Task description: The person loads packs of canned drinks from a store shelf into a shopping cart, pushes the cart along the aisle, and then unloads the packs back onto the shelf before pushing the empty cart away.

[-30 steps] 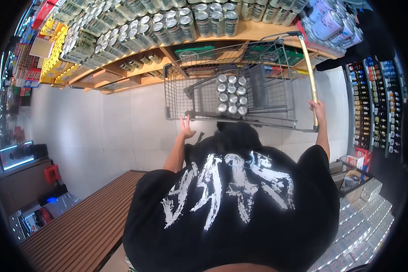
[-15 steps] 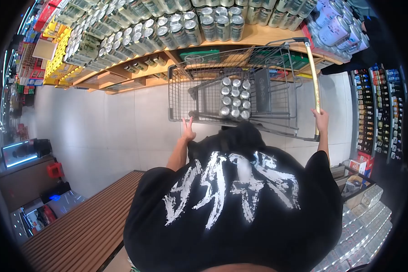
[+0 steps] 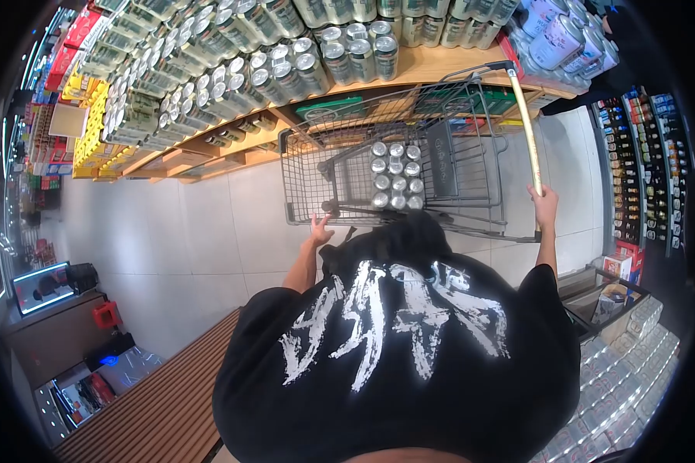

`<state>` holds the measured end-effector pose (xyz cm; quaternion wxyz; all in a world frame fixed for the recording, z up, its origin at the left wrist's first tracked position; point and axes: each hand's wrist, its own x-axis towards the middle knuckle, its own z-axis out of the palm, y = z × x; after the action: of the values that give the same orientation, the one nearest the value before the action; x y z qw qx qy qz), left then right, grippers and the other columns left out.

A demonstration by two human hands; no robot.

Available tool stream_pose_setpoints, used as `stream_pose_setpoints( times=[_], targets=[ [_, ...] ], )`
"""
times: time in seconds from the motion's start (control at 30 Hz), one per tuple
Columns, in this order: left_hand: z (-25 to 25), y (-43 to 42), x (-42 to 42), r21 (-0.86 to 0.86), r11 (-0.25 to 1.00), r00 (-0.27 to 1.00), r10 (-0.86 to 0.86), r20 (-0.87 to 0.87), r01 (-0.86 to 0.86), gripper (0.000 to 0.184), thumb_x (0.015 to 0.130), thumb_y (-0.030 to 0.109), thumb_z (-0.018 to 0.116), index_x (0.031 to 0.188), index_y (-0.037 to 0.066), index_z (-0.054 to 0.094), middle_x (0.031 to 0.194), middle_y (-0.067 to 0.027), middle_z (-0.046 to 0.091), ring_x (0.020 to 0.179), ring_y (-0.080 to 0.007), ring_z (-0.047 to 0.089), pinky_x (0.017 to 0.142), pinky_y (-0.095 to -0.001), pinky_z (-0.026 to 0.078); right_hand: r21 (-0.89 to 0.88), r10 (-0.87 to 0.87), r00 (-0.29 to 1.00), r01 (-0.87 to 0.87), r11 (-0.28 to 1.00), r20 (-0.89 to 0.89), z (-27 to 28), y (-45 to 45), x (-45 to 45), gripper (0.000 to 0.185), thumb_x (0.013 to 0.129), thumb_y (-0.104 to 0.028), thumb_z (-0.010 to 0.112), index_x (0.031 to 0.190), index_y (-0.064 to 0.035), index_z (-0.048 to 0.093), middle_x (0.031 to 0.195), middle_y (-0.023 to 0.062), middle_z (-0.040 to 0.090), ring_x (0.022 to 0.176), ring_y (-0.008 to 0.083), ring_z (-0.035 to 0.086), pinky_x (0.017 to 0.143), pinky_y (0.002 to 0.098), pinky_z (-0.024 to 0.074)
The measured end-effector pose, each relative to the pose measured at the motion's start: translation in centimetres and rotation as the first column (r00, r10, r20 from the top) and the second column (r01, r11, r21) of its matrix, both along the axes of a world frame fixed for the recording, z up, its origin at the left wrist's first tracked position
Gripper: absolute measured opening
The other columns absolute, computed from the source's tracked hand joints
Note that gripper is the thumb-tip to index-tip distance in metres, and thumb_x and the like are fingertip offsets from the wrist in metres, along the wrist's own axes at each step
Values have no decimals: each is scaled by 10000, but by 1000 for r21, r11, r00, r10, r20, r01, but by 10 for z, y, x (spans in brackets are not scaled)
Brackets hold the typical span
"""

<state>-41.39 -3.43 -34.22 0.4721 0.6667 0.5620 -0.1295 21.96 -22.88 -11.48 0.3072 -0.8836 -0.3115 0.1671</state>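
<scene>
Cart-steering looks in hand: right hand (image 3: pixel 546 207) wraps the handle (image 3: pixel 527 131), right of frame, left hand (image 3: pixel 317 231) spreads near the cart (image 3: pixel 442 166), centre; next move likely needs steady grip.

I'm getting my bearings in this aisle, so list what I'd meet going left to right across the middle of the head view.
Lit screen, left hand, cans in the cart, cart's dark panel, right hand, shelves of bottles.
</scene>
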Motion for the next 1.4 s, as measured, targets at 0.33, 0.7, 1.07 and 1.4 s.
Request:
stream_pose_setpoints(
  times=[0.33,0.7,1.07,1.4],
  targets=[
    [1,6,34,-2,995,994,100,50,-100,475,815,288,669,1274,241,552,1517,-269,78,1435,-383,30,1155,-431,209,21,-82,995,84,996,-60,4,-2,-10,336,764,-235,750,722,51,578,629,38,448,568,126,401,545,316,348],
    [18,59,34,-409,911,996,23,-90,-58,369,842,343,654,1179,199,618,1245,-57,479,973,-236,580,768,-463,530,-55,-92,982,102,993,164,10,3,-26,251,754,-235,705,826,3,668,723,134,583,638,260,547,635,371,438],
    [58,36,17,174,983,947,102,-305,-50,370,837,332,602,1189,217,600,1415,-150,387,1267,-328,437,1021,-421,422,-500,-384,911,404,766,149,26,22,-52,523,787,-529,538,1034,-95,693,940,167,689,942,369,637,855,474,465],
    [45,32,-58,386,918,989,-35,-143,88,442,861,309,586,1294,241,532,1499,-169,291,1290,-341,427,1032,-423,404,-557,-469,864,483,676,180,29,29,-67,590,769,-537,551,1162,-109,652,1189,147,633,1124,332,583,924,445,448]
  ],
)
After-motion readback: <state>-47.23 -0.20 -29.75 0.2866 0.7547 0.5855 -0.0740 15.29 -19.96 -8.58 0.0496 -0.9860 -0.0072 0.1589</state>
